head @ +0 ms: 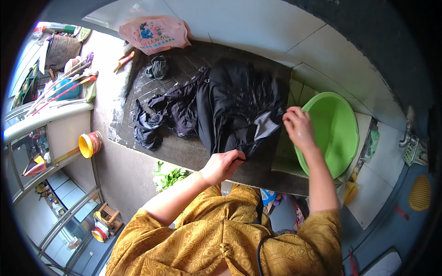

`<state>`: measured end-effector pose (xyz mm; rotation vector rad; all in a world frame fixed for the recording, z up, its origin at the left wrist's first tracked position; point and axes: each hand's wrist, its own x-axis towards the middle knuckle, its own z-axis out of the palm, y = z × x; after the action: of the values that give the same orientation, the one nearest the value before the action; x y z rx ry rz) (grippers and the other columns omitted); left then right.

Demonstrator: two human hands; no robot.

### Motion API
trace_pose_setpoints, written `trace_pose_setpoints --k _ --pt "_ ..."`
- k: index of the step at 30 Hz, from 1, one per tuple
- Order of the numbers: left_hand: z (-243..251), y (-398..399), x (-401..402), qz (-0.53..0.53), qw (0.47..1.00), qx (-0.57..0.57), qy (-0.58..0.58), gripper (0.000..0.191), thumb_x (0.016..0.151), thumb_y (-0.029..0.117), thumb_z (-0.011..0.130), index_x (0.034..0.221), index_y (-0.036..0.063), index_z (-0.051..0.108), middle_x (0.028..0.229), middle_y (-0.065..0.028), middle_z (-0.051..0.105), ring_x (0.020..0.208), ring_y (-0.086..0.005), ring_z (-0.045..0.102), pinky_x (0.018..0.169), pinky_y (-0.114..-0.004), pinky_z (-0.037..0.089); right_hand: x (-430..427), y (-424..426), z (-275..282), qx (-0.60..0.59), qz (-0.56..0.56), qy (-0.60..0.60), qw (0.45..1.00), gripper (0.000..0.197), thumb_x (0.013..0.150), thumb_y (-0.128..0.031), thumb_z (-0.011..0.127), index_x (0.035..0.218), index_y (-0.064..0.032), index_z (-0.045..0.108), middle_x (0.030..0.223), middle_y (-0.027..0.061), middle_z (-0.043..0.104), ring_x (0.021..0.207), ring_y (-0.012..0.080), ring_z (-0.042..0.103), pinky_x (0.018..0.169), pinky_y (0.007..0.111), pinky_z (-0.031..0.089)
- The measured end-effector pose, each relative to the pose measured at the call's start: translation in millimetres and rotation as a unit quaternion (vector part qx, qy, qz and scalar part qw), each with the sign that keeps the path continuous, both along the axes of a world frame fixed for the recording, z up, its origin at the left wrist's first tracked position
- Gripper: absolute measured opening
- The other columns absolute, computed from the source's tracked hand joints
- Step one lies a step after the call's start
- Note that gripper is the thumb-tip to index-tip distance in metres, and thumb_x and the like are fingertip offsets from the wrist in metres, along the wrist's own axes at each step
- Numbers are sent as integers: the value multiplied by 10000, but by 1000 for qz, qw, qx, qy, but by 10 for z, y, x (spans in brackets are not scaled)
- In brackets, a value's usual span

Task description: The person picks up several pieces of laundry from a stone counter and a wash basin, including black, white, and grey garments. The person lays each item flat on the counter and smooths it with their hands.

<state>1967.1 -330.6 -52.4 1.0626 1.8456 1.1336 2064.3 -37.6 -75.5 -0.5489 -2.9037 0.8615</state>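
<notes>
A black garment lies spread on the dark stone slab, with a pale patch of lining showing near its right edge. My left hand pinches its near edge. My right hand has bent fingers at its right corner, and the cloth's edge runs taut between both hands. Left of it lies a crumpled dark garment, partly covered by the black one. Farther back sits a small bunched dark cloth. A green plastic basin stands in the tiled sink, partly behind my right hand and forearm.
A pink printed plastic bag rests at the slab's back against the tiled wall. A metal tap juts out at far right. On the left are a yellow-lined bucket and leafy greens below the slab's edge.
</notes>
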Motion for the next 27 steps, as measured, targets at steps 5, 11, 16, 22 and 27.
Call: trace_pose_setpoints --k 5,11,16,22,27 --pt "-720 -232 383 -45 977 -194 74 286 984 184 548 1258 105 575 901 -162 703 742 -333 686 634 -415 548 -383 -887 -395 -111 -60 96 987 360 833 -160 722 1189 -160 671 1258 96 585 1075 340 589 915 432 497" --pt "-878 -405 561 -148 953 -154 214 602 855 110 593 1448 155 495 815 -61 589 740 -229 645 658 -354 544 -115 -1211 -623 -40 -150 52 987 446 841 -193 709 1286 -192 665 1259 116 579 1056 327 612 890 439 523" --pt "-958 -460 637 -173 939 -144 260 665 860 102 561 1507 149 415 821 -36 597 720 -201 630 627 -338 539 -290 -995 -932 -15 95 106 990 410 848 -212 693 1258 -198 673 1287 112 629 1094 281 648 888 428 535" --pt "-955 -413 621 -199 934 -160 249 743 850 97 540 1558 123 315 837 -36 594 732 -194 623 635 -334 538 -839 -151 -1164 115 -58 119 985 515 895 -275 685 1356 -68 583 1285 109 636 1127 309 630 905 426 535" --pt "-934 -478 594 -199 933 -173 246 746 852 95 532 1561 112 301 842 -40 599 738 -190 623 636 -328 540 -406 -703 -884 -17 295 175 939 347 902 -225 664 1220 -86 662 1291 89 641 1195 248 612 926 408 527"
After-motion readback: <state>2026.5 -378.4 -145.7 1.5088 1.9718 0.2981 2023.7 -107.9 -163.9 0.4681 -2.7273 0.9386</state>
